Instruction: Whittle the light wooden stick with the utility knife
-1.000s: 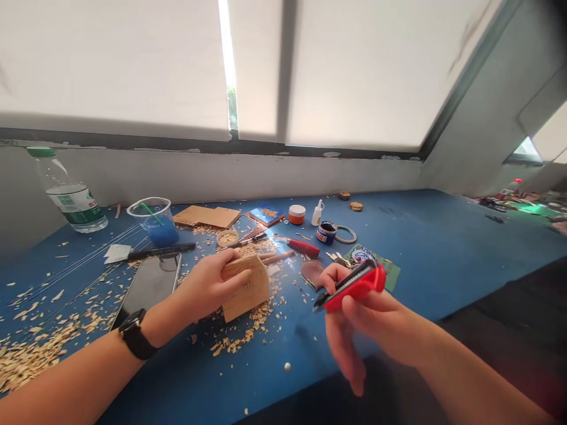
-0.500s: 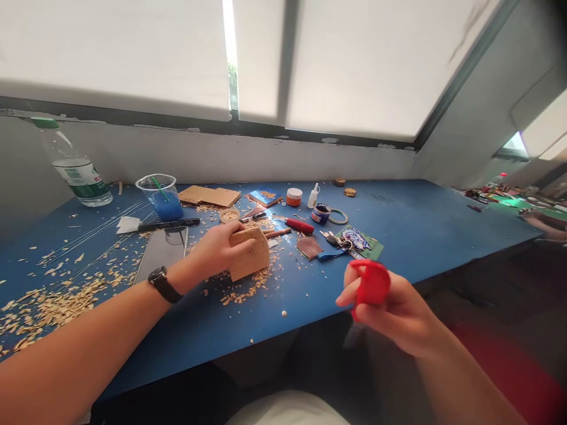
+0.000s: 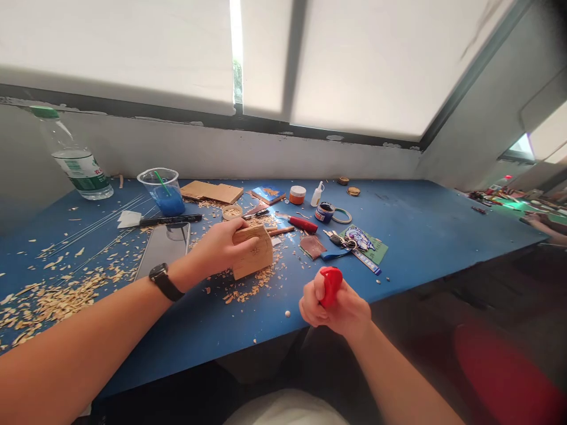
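- Our left hand, at 8 o'clock from the middle of our view, grips a curved-topped wooden block at 7 o'clock; the thumb presses its near face, and the fingers behind are hidden.
- Our right hand, at 5 o'clock, is curled tightly around a red utility knife; the fingers cover much of it, and we cannot make out the blade.
- Our left wrist, in a black watch, partly hides a phone.
- Wood shavings run off our view at 8 o'clock; at 3 o'clock, another person's hand is small and cut off.
- The blue tabletop's front edge slants from 7 o'clock towards 3, passing by our right hand.
- Keys lie just beyond that hand; room widens towards 3 o'clock.
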Tool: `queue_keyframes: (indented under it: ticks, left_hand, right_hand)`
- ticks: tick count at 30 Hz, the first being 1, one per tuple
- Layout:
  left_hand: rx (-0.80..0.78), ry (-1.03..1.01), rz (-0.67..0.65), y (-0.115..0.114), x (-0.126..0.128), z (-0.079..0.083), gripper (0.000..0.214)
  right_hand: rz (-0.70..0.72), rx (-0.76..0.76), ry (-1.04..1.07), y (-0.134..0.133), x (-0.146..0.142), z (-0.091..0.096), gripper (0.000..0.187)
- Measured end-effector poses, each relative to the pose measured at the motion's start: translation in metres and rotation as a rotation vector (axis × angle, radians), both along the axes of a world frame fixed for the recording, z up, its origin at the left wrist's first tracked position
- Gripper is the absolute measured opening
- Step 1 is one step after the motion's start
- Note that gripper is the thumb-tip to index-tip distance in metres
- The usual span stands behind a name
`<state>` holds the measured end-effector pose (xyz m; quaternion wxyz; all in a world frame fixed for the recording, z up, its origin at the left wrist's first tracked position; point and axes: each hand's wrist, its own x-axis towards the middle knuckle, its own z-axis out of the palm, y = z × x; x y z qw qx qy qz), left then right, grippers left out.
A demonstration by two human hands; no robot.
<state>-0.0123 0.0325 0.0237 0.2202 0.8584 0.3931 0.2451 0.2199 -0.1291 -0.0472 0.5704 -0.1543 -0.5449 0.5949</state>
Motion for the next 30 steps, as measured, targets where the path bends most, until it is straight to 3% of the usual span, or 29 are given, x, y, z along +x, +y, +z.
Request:
queue_keyframes:
  ticks: [3,7,10,14,16,25,30]
  left_hand:
    - [-0.005,-0.005,-0.002,0.0,0.0,0.0,0.031]
    - [-0.011,-0.008,0.0,-0.001,0.0,0.001,0.03]
    - [-0.017,-0.005,-0.001,-0.001,0.001,0.002,0.03]
    - [-0.02,0.0,-0.001,0.0,0.002,0.002,0.03]
    - [-0.016,0.002,0.003,0.0,0.002,0.001,0.03]
    - [-0.023,-0.001,-0.005,0.0,0.002,0.001,0.031]
    - [-0.007,-0.013,-0.007,-0.001,0.002,0.001,0.028]
  right_hand:
    - [0.014,-0.002,0.031,0.003,0.003,0.0,0.06]
    - [-0.016,-0.025,0.038,-0.001,0.006,0.009,0.025]
    - [0.023,-0.021,0.073,-0.002,0.007,0.015,0.013]
    - [0.11,-0.007,0.102,0.003,0.003,0.017,0.066]
    - [0.116,-0.002,0.122,0.006,-0.001,0.016,0.076]
    - [0.006,-0.058,0.127,-0.003,-0.01,0.032,0.048]
    - [0.009,-0.105,0.1,-0.001,-0.019,0.028,0.049]
